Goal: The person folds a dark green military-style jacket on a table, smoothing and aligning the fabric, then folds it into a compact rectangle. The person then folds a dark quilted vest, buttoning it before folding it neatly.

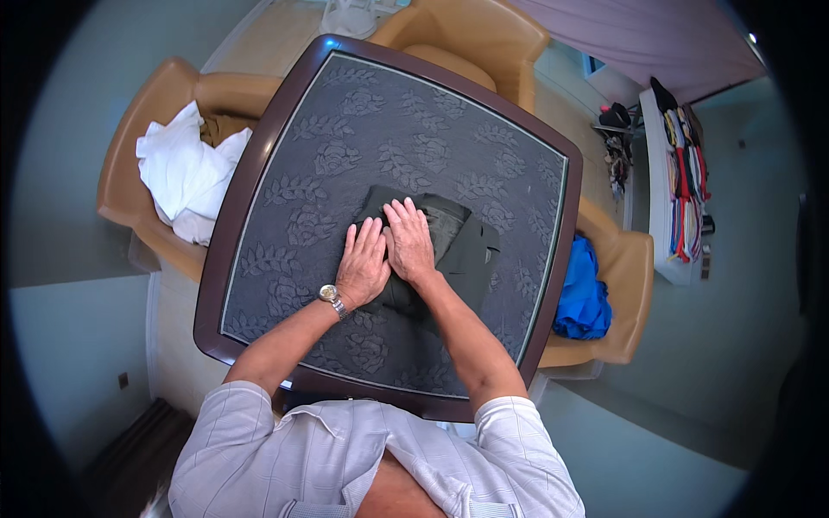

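A dark garment [463, 259], partly folded, lies near the middle of a square table [388, 155] with a dark floral surface and a brown frame. Flat on the garment's left part rests my left hand [364, 262], a metal wristwatch [329, 294] on its wrist. My right hand [409, 239] lies palm down beside it, higher up on the cloth, and the two hands touch near the thumbs. Neither grips the fabric. The garment's right part spreads out past my right forearm, which hides some of it.
White cloth [188, 168] lies on a tan armchair [116, 175] at the left. Blue cloth [583, 291] sits on another armchair [631, 285] at the right. A third armchair [479, 32] stands beyond the table. Colourful folded clothes [686, 175] line a white shelf [660, 201] at the far right.
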The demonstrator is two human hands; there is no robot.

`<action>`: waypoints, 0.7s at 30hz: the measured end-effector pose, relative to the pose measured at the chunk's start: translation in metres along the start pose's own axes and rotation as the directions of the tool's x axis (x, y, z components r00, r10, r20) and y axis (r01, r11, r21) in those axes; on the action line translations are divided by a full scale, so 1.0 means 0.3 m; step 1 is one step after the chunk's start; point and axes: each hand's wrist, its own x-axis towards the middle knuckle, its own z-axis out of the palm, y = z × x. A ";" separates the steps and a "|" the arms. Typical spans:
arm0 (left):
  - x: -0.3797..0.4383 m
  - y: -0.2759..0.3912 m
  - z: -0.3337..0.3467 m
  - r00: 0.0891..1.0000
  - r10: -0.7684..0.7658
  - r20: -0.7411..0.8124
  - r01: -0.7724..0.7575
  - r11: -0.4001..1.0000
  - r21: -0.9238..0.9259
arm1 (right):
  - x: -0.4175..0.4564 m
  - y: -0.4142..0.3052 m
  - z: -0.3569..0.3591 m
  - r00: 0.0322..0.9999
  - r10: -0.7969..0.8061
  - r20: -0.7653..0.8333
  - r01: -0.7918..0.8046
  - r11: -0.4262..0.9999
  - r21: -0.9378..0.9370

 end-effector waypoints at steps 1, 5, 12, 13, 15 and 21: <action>-0.007 -0.002 0.013 1.000 -0.008 0.021 0.008 1.000 0.013 | 0.002 0.015 0.023 0.999 0.023 0.049 -0.023 1.000 -0.006; -0.025 0.003 0.019 0.995 -0.036 0.093 0.036 0.999 0.006 | -0.026 0.061 0.073 0.999 0.010 0.041 -0.008 0.999 -0.049; -0.110 0.037 -0.032 0.981 -0.066 0.180 0.065 0.998 0.012 | -0.020 0.051 0.079 0.998 0.021 0.052 -0.017 0.998 -0.068; -0.124 0.042 -0.040 0.979 -0.070 0.189 0.067 0.998 0.023 | -0.018 0.050 0.079 0.999 0.017 0.047 -0.014 0.998 -0.065; -0.156 0.041 -0.041 0.978 -0.065 0.200 0.062 0.998 0.021 | -0.015 0.046 0.082 0.999 0.003 0.036 -0.001 0.998 -0.059; -0.236 0.064 -0.053 0.982 -0.070 0.175 0.076 0.997 -0.027 | 0.002 0.047 0.055 0.998 0.012 0.068 -0.005 0.994 -0.107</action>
